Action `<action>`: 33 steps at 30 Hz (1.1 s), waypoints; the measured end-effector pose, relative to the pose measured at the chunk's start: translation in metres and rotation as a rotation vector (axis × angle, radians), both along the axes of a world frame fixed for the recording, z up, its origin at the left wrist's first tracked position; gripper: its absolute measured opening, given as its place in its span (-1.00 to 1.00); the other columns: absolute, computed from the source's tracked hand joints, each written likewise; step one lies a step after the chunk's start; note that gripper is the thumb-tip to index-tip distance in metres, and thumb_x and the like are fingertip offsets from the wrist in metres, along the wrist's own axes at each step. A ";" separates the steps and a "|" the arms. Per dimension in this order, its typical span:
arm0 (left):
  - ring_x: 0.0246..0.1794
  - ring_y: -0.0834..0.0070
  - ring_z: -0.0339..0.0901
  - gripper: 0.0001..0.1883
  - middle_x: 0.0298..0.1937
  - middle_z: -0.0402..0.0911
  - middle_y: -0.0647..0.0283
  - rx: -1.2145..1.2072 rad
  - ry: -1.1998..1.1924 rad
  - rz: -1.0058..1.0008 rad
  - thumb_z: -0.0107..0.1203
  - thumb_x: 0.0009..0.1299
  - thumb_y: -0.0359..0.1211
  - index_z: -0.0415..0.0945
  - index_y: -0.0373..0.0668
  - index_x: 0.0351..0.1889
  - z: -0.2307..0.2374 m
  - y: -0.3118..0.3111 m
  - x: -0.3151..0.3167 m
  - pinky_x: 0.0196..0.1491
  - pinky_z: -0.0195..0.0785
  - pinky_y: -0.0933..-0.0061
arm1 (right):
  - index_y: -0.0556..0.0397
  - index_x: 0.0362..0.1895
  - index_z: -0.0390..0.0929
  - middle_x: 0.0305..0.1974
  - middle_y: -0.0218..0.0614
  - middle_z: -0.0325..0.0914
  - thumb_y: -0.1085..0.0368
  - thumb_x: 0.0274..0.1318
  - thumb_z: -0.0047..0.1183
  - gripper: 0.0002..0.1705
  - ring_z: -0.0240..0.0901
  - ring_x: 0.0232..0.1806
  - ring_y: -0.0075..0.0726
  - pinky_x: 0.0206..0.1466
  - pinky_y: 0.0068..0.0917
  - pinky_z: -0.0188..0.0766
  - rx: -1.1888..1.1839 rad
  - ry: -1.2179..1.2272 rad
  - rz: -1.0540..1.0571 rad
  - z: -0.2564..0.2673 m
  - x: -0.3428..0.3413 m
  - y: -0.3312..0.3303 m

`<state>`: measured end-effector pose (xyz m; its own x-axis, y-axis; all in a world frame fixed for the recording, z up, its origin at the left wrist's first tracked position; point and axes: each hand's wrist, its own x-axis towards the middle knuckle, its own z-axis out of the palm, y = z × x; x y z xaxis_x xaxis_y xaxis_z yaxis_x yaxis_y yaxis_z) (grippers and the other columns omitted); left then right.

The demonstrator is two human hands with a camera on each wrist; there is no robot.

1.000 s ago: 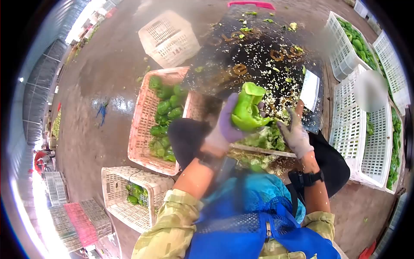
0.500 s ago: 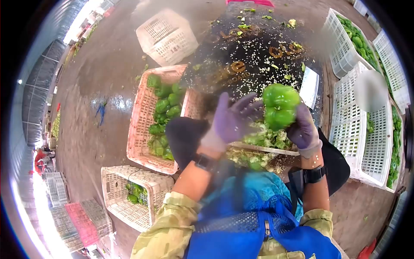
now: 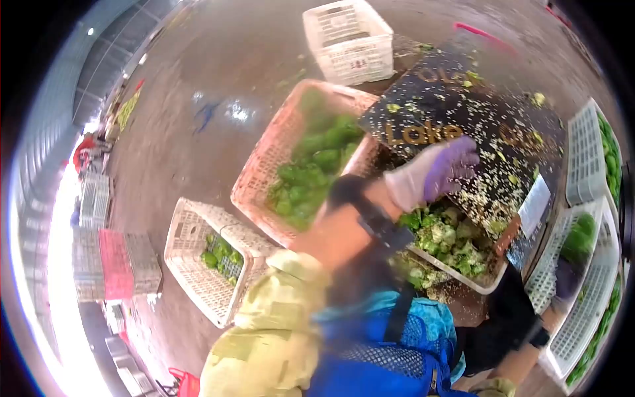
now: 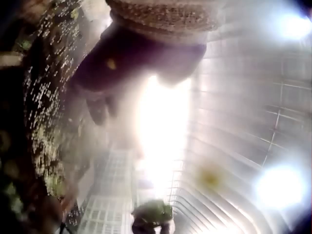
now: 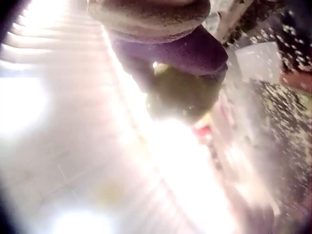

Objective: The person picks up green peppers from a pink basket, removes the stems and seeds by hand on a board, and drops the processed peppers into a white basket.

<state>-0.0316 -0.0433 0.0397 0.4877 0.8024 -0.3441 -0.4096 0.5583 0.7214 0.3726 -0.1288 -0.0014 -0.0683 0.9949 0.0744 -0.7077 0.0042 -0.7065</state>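
My right hand [image 3: 567, 281] grips a green bell pepper [image 3: 579, 238] at the far right, over a white crate [image 3: 546, 264]. In the right wrist view the gloved thumb and fingers curl round the pepper [image 5: 185, 95]. My left hand [image 3: 436, 173], in a white and purple glove, hovers above the near edge of a dark board [image 3: 489, 119] with nothing in it, its fingers loosely extended. A cleaver with a pale blade [image 3: 534, 205] and brown handle [image 3: 508, 237] lies on the board's right side. Pale seeds and green scraps are scattered over the board.
A pink crate [image 3: 264, 169] of whole green peppers stands left of the board. Below the board's near edge sits a tray [image 3: 456, 272] of pepper trimmings. White crates with peppers line the right; others stand at the back [image 3: 357, 59] and lower left [image 3: 198, 271].
The bell pepper passed from my left hand to my right, which then carried it rightward to the white crates. My left hand let go and swung right over the board; the head view turned.
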 end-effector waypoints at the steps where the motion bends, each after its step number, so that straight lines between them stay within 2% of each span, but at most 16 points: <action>1: 0.04 0.34 0.43 -0.58 0.11 0.45 0.21 0.064 -0.045 -0.030 -0.09 0.43 -0.11 0.31 -0.03 0.19 -0.014 0.025 -0.025 0.06 0.34 0.27 | 0.04 0.30 0.20 0.27 -0.18 0.24 0.14 0.29 -0.16 -0.46 0.15 0.30 -0.22 0.36 -0.26 0.04 -0.011 -0.031 -0.102 0.006 0.001 0.000; 4: 0.11 0.26 0.41 -0.60 0.12 0.43 0.13 0.254 0.165 0.129 -0.09 0.44 -0.28 0.28 -0.14 0.22 0.014 0.046 -0.113 0.05 0.42 0.30 | 0.05 0.32 0.14 0.27 -0.17 0.22 0.15 0.30 -0.20 -0.45 0.15 0.30 -0.23 0.37 -0.26 0.02 -0.075 -0.136 -0.341 0.017 -0.003 0.003; 7: 0.12 0.34 0.41 -0.63 0.14 0.41 0.12 0.204 0.154 0.295 -0.06 0.41 -0.38 0.30 -0.19 0.17 -0.034 0.076 -0.215 0.12 0.37 0.39 | 0.06 0.34 0.09 0.28 -0.17 0.21 0.16 0.31 -0.23 -0.43 0.15 0.29 -0.24 0.38 -0.26 0.00 -0.125 -0.243 -0.411 0.018 -0.023 0.016; 9: 0.14 0.32 0.40 -0.56 0.14 0.42 0.10 0.293 0.428 0.421 0.03 0.35 -0.30 0.30 -0.23 0.17 -0.055 0.072 -0.247 0.16 0.30 0.40 | 0.07 0.36 0.05 0.28 -0.16 0.20 0.17 0.32 -0.25 -0.43 0.15 0.29 -0.24 0.39 -0.25 -0.02 -0.146 -0.303 -0.394 0.015 -0.042 0.028; 12: 0.02 0.35 0.44 -0.56 0.04 0.49 0.10 0.296 0.976 0.396 0.00 0.30 -0.25 0.39 -0.31 0.09 -0.098 0.090 -0.262 -0.02 0.34 0.37 | 0.08 0.37 0.00 0.28 -0.16 0.19 0.18 0.33 -0.28 -0.41 0.14 0.29 -0.25 0.40 -0.25 -0.04 -0.159 -0.389 -0.323 0.008 -0.070 0.048; 15: 0.09 0.23 0.42 -0.48 0.08 0.47 0.04 0.379 1.272 0.224 0.04 0.22 -0.26 0.36 -0.27 0.15 -0.169 0.124 -0.271 0.09 0.29 0.36 | 0.10 0.39 -0.05 0.29 -0.15 0.17 0.19 0.34 -0.32 -0.40 0.14 0.29 -0.26 0.41 -0.25 -0.07 -0.183 -0.455 -0.259 -0.001 -0.098 0.067; 17: 0.20 0.20 0.33 -0.47 0.23 0.36 0.07 0.501 1.640 0.071 0.01 0.21 -0.30 0.33 -0.12 0.20 -0.210 0.152 -0.270 0.21 0.20 0.24 | 0.17 0.37 -0.03 0.16 -0.12 0.27 0.17 0.27 -0.21 -0.34 0.29 0.08 -0.23 0.33 -0.20 0.09 -0.400 -0.582 -0.403 -0.002 -0.136 0.083; 19: 0.25 0.23 0.29 -0.48 0.29 0.29 0.12 0.529 1.816 -0.072 -0.03 0.23 -0.33 0.32 -0.03 0.22 -0.233 0.174 -0.260 0.25 0.15 0.16 | 0.03 0.43 -0.17 0.34 -0.19 0.07 0.14 0.33 -0.30 -0.33 0.04 0.34 -0.21 0.41 -0.21 -0.08 -0.246 -0.555 -0.014 -0.002 -0.125 0.087; 20: 0.28 0.23 0.24 -0.53 0.28 0.29 0.16 0.566 1.881 -0.105 -0.08 0.27 -0.33 0.34 0.02 0.20 -0.256 0.186 -0.260 0.22 0.19 0.14 | 0.03 0.43 -0.20 0.32 -0.20 0.12 0.12 0.34 -0.32 -0.32 0.12 0.29 -0.20 0.39 -0.21 -0.03 -0.546 -0.732 -0.409 -0.007 -0.130 0.088; 22: 0.23 0.17 0.29 -0.58 0.22 0.34 0.15 0.454 1.933 -0.284 -0.10 0.30 -0.33 0.37 0.02 0.16 -0.273 0.206 -0.257 0.17 0.25 0.16 | -0.08 0.15 0.24 0.05 -0.33 0.36 0.16 0.24 -0.16 -0.59 0.29 0.12 -0.30 0.39 -0.17 0.00 -0.252 -1.289 -0.250 -0.023 -0.127 0.095; 24: 0.12 0.13 0.41 -0.68 0.10 0.42 0.15 0.448 2.000 -0.378 -0.11 0.33 -0.34 0.45 -0.01 0.04 -0.292 0.222 -0.254 0.07 0.34 0.21 | -0.14 0.01 0.47 -0.06 -0.43 0.46 0.19 0.17 -0.11 -0.69 0.38 0.02 -0.33 0.39 -0.16 0.01 -0.107 -1.747 -0.080 -0.024 -0.124 0.095; 27: 0.01 0.02 0.46 -0.72 0.04 0.43 -0.01 0.493 1.981 -0.259 -0.05 0.25 -0.35 0.51 -0.12 -0.09 -0.308 0.219 -0.259 0.05 0.35 0.19 | -0.04 0.23 0.19 0.12 -0.35 0.32 0.17 0.26 -0.22 -0.53 0.28 0.12 -0.25 0.37 -0.17 0.03 -0.249 -1.455 0.110 -0.024 -0.124 0.097; 29: 0.03 0.07 0.45 -0.67 0.10 0.40 -0.01 0.425 1.897 -0.149 -0.06 0.25 -0.35 0.48 -0.10 -0.01 -0.301 0.214 -0.261 0.08 0.34 0.22 | 0.03 0.43 -0.18 0.29 -0.21 0.17 0.12 0.31 -0.31 -0.31 0.20 0.24 -0.20 0.36 -0.20 0.01 -0.293 -0.660 0.045 -0.029 -0.146 0.097; 31: 0.07 0.15 0.44 -0.64 0.14 0.39 0.01 0.302 1.768 0.094 -0.06 0.24 -0.37 0.47 -0.13 0.02 -0.297 0.197 -0.261 0.12 0.30 0.25 | 0.12 0.41 -0.15 0.24 -0.17 0.22 0.11 0.27 -0.27 -0.28 0.25 0.19 -0.20 0.32 -0.22 0.06 -0.300 -0.741 -0.002 -0.023 -0.170 0.096; 32: 0.04 0.18 0.46 -0.59 0.11 0.42 0.02 0.162 1.690 0.097 -0.05 0.24 -0.34 0.43 -0.19 0.07 -0.299 0.197 -0.270 0.08 0.35 0.20 | 0.15 0.41 -0.15 0.22 -0.15 0.24 0.11 0.26 -0.27 -0.27 0.26 0.18 -0.20 0.31 -0.22 0.08 -0.276 -0.738 0.011 -0.019 -0.182 0.094; 33: 0.04 0.18 0.46 -0.60 0.09 0.45 0.04 0.010 1.409 0.203 -0.04 0.26 -0.30 0.42 -0.17 0.07 -0.280 0.184 -0.268 0.05 0.38 0.23 | 0.17 0.40 -0.14 0.20 -0.13 0.25 0.11 0.25 -0.26 -0.27 0.27 0.16 -0.21 0.30 -0.22 0.09 -0.247 -0.732 0.021 -0.016 -0.194 0.091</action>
